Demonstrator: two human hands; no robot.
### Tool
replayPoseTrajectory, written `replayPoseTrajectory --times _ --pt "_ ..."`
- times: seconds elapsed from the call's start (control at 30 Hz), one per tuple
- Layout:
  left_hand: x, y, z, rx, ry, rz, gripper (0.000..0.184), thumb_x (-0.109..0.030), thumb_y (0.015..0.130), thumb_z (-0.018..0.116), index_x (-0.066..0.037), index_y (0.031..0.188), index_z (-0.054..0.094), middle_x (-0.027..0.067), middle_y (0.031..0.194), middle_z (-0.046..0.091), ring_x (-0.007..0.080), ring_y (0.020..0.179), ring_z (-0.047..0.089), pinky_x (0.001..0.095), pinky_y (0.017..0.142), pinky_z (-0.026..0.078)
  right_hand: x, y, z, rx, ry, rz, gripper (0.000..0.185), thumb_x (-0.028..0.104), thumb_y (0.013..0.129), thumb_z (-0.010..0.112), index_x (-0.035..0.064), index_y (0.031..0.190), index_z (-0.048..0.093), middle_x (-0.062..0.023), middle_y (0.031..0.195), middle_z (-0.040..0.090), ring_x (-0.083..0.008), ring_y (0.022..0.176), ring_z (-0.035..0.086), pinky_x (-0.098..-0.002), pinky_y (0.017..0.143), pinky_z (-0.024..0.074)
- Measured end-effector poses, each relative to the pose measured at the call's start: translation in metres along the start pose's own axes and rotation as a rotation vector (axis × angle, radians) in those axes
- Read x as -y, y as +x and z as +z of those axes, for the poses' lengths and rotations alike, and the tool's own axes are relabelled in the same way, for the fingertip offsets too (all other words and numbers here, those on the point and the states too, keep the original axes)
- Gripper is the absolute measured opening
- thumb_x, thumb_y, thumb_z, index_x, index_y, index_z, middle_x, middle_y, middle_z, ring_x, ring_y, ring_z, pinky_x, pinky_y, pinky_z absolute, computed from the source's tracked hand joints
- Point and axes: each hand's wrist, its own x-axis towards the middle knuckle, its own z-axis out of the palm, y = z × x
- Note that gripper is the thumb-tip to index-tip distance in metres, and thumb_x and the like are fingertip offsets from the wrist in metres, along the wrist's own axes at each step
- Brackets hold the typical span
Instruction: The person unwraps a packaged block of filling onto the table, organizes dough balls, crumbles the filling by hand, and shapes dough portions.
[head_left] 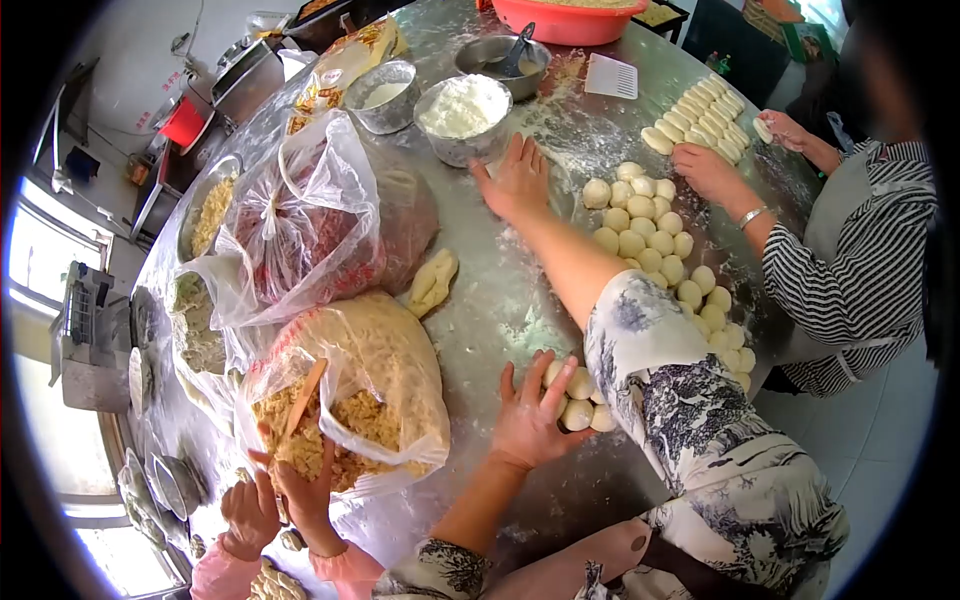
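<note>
My left hand (530, 418) lies against a small cluster of round white dough balls (578, 413), its fingers spread and curved along the cluster's near side. Farther up the steel table, my right hand (516, 180) rests palm down on the floured surface, fingers apart. Just beyond its fingertips stands a metal bowl of white flour (465, 110). A long group of dough balls (640, 225) lies to the right of my right forearm. Part of that group is hidden behind my sleeve.
A co-worker's hands (710, 175) are by rows of oblong dough pieces (705, 115). Another person's hands (270, 505) work beside a bag of crumbly filling (400, 350). Also here are a tied bag (320, 215), a dough lump (432, 282), a white scraper (611, 77) and a red basin (565, 22).
</note>
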Motion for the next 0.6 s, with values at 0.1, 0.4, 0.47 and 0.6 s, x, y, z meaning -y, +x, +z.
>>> replayPoseTrajectory --times 0.1,0.4,0.47,0.6 --pt "0.001 0.001 0.0 0.015 -0.019 -0.015 0.11 -0.043 0.055 0.088 -0.022 0.147 0.032 0.0166 0.139 0.041 0.0356 0.13 0.043 0.0634 0.105 0.026 -0.002 0.008 -0.011 -0.05 -0.136 -0.093 0.11 0.073 0.079 0.053 -0.0063 0.146 0.02 -0.0323 0.151 0.023 -0.0418 0.143 0.018 -0.0461 0.117 0.012" --pt "0.0 0.001 -0.002 0.046 -0.032 -0.042 0.105 -0.042 0.057 0.087 -0.02 0.145 0.035 0.0179 0.139 0.041 0.0369 0.132 0.041 0.0632 0.106 0.024 -0.017 0.024 -0.026 0.21 -0.181 -0.248 0.099 0.07 0.083 0.05 -0.0094 0.141 0.033 -0.0274 0.149 0.031 -0.0366 0.141 0.028 -0.0428 0.117 0.0175" --pt "-0.002 0.001 0.001 0.042 -0.026 -0.048 0.102 -0.042 0.057 0.087 -0.019 0.143 0.037 0.0179 0.139 0.041 0.0364 0.131 0.042 0.0634 0.107 0.023 0.003 -0.006 -0.022 0.183 -0.178 -0.184 0.096 0.067 0.087 0.045 -0.0106 0.141 0.032 -0.0269 0.151 0.028 -0.0366 0.142 0.027 -0.0423 0.117 0.0172" --pt "0.001 0.001 0.007 0.028 0.054 0.011 0.096 -0.04 0.057 0.085 -0.014 0.139 0.042 0.0164 0.138 0.043 0.0336 0.129 0.041 0.0634 0.109 0.021 0.066 -0.036 0.021 0.194 -0.063 0.013 0.093 0.066 0.094 0.029 -0.0116 0.144 0.025 -0.0278 0.153 0.022 -0.0378 0.144 0.021 -0.0408 0.118 0.0154"
